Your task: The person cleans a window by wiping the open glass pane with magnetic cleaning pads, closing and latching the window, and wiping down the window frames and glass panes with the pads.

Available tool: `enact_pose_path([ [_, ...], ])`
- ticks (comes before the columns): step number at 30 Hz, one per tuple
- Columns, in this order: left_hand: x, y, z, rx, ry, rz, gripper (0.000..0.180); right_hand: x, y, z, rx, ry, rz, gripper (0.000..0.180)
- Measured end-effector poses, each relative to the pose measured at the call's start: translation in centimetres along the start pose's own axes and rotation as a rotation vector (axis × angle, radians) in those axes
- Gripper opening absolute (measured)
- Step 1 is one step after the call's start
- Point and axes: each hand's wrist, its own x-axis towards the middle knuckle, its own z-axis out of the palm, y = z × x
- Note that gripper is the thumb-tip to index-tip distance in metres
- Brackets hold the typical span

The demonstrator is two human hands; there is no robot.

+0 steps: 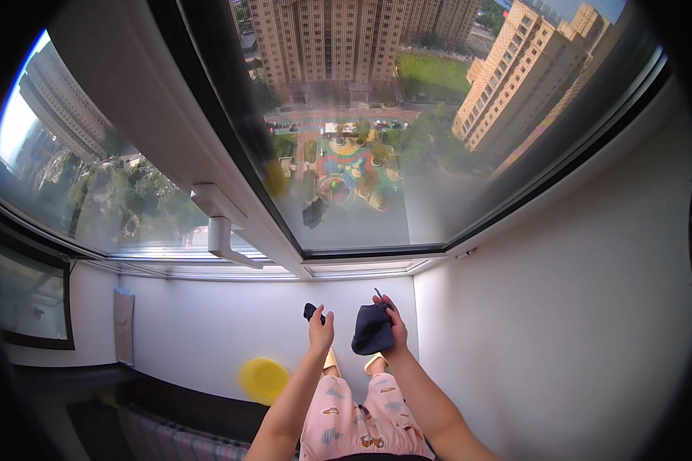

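My right hand (397,329) is closed on a dark navy cloth (372,330) that hangs in a soft, pouch-like shape. A thin dark strip sticks up at its top beside my fingers. To the left, my left hand (321,332) pinches a small dark bundle (310,311), which looks like fabric; the fingers partly hide it. The two hands are apart, held out in front of me at about the same height, below the window.
A yellow basin (264,381) is at lower left. Ahead stands a window with a white handle (221,238) and a white frame (304,270); tall buildings show beyond the glass. A white wall (561,292) rises at right. Yellow slippers (376,359) are on my feet.
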Motion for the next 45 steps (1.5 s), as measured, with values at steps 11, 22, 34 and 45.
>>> enact_pose_path([
  [11,-5.5,17.3,-4.3,-0.686,-0.600,-0.050,0.013,-5.1,-5.1,10.8,-0.405,-0.191,-0.289,0.043],
  [22,-8.5,22.3,-1.7,-0.745,-0.918,0.044,0.052,-5.2,-9.7,9.9,0.301,-0.489,0.048,0.042],
  [34,-9.5,25.0,-0.2,-0.787,-0.327,0.039,0.035,-4.9,-20.1,9.7,0.174,-0.404,-0.010,0.040],
  [45,-12.1,25.9,1.8,-0.692,-0.209,0.357,0.026,-7.2,-13.8,16.4,-0.829,-0.789,-0.185,0.087],
])
